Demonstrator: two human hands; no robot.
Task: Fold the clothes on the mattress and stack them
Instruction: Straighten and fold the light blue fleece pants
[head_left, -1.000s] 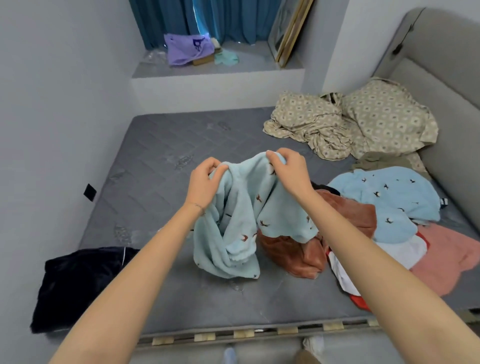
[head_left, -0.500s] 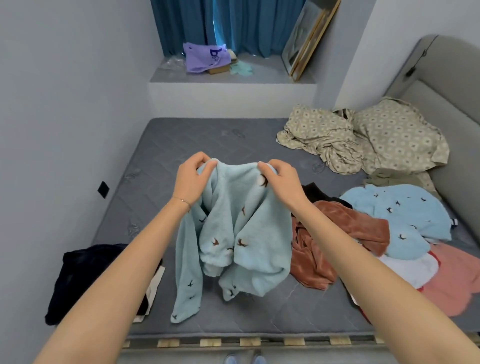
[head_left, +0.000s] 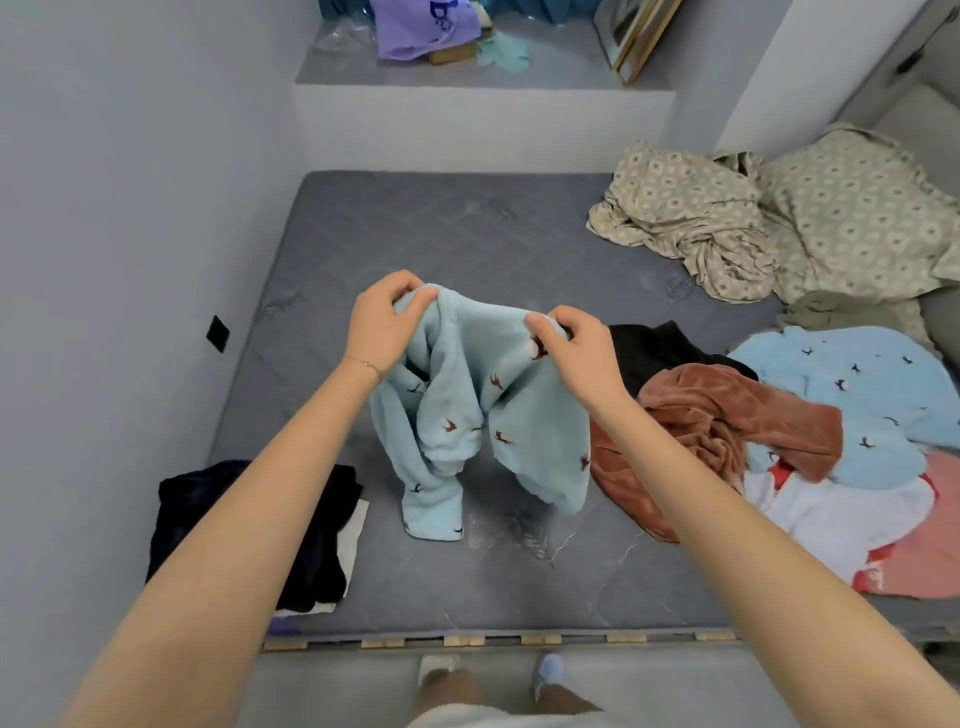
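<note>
Clothes for folding lie over the right half of the grey mattress, which fills the middle of the view. One of them, a pale blue fleece garment with small brown birds, is held up above the mattress's middle.

A crumpled beige patterned bedding heap sits in the far right corner against the padded headboard. Nearer lies the loose pile. A light blue bird-print top is spread over a white piece and a pink piece. A rust-brown fleece is bunched just beside the right forearm, with a black garment behind it. At the near left corner lies a dark folded stack, well apart from the pile.

The left hand and right hand each pinch the top edge of the held garment, fingers curled round bunched fleece. It hangs between them in folds, one sleeve dangling lowest. Whether that end touches the mattress cannot be told. The right forearm crosses in front of the rust-brown fleece and hides part of it.

Wooden slats show under the mattress's near edge. Pale grey walls close in on the left and at the back. A raised ledge beyond the mattress holds a purple bag and a leaning framed picture.
</note>
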